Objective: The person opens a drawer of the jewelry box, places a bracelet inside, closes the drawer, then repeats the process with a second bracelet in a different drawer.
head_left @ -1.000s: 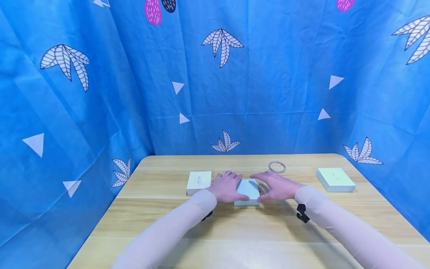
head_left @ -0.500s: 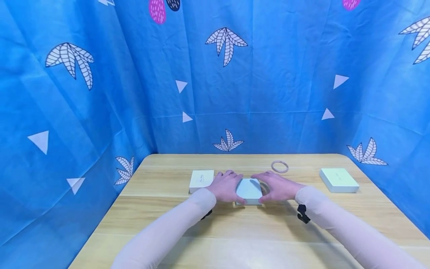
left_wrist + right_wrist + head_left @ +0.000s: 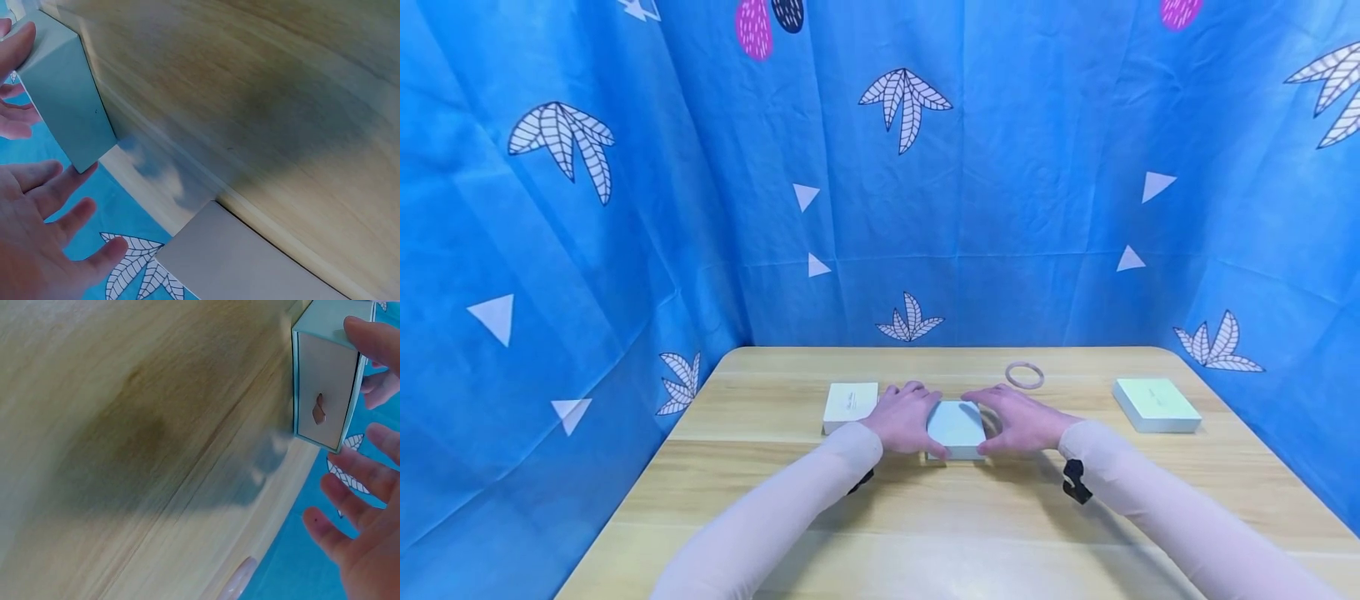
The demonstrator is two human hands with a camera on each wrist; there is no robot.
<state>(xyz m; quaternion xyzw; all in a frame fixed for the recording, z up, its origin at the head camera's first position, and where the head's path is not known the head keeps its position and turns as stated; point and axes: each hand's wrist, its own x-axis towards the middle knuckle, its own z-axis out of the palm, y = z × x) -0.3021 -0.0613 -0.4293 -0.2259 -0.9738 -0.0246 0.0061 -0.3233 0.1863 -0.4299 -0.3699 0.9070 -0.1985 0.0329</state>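
A small pale blue-green drawer box rests on the wooden table between the two hands. My left hand pinches its left end, thumb at the near edge and forefinger at the far corner; the other fingers spread loosely in the left wrist view. At the right end, my right hand holds the box the same way, thumb near and forefinger far. The right wrist view shows the box's white end face with a small ribbon pull.
A white lettered box sits just left of the left hand. Behind the right hand lies a pinkish ring like a bangle. Another pale box stands at the table's right. A blue patterned curtain surrounds the table's back and sides.
The left thumb has drawn back from in front of the box to its near left corner. The head view has shifted slightly. The box and right hand have hardly moved.
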